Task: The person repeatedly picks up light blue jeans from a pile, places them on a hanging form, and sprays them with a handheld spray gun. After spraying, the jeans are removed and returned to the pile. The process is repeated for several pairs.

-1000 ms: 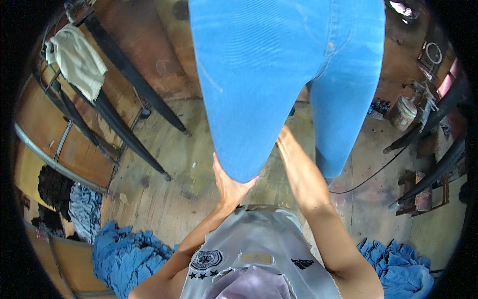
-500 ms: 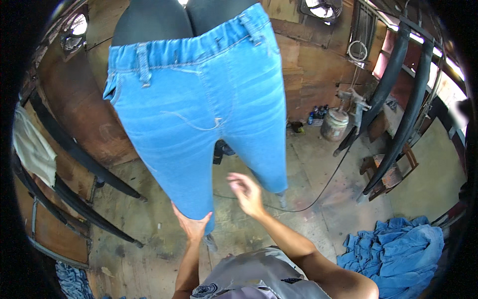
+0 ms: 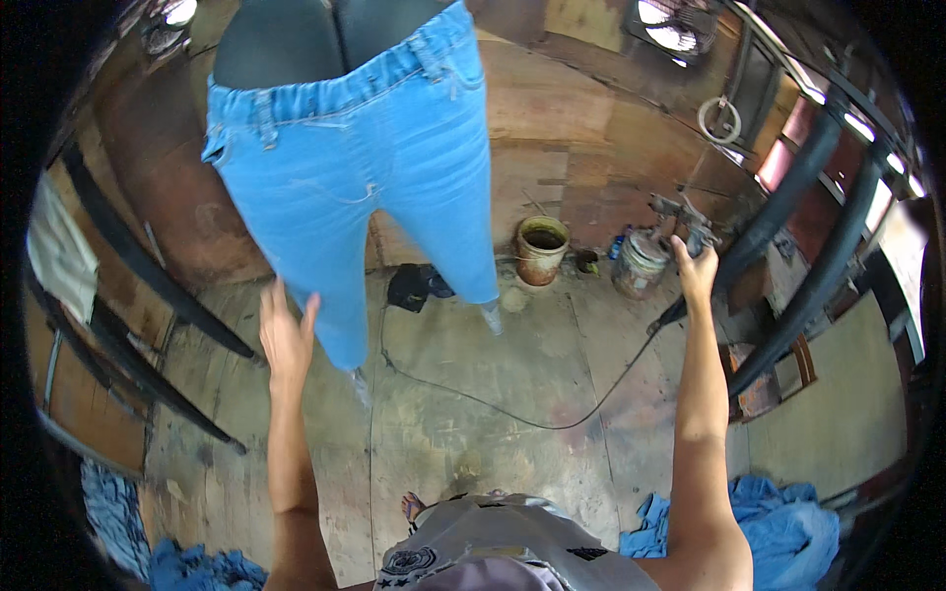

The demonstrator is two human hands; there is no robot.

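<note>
A pair of light blue jeans (image 3: 325, 187) with an elastic waist is pulled over a black lower-body mannequin form (image 3: 281, 44) that stands in front of me. My left hand (image 3: 287, 335) is open beside the left trouser leg, thumb apart from the fingers; whether it touches the cloth I cannot tell. Out to the right, my right hand (image 3: 698, 274) reaches up to a metal spray gun (image 3: 685, 215) and closes around its handle, the fingers partly hidden. Below the gun sits a stained, round paint pot (image 3: 641, 264).
A dark hose (image 3: 493, 407) loops across the floor. Black padded leg forms (image 3: 158, 281) slant in from the left, and similar ones (image 3: 808, 261) from the right. A dirty bucket (image 3: 542, 251) stands by the wooden wall. Blue garments (image 3: 778, 527) lie heaped at lower right, others (image 3: 202, 566) at lower left.
My left hand has let go of the trouser leg's lower end. My right hand has swung from beside the jeans out to the spray gun. In view, the jeans have shifted left.
</note>
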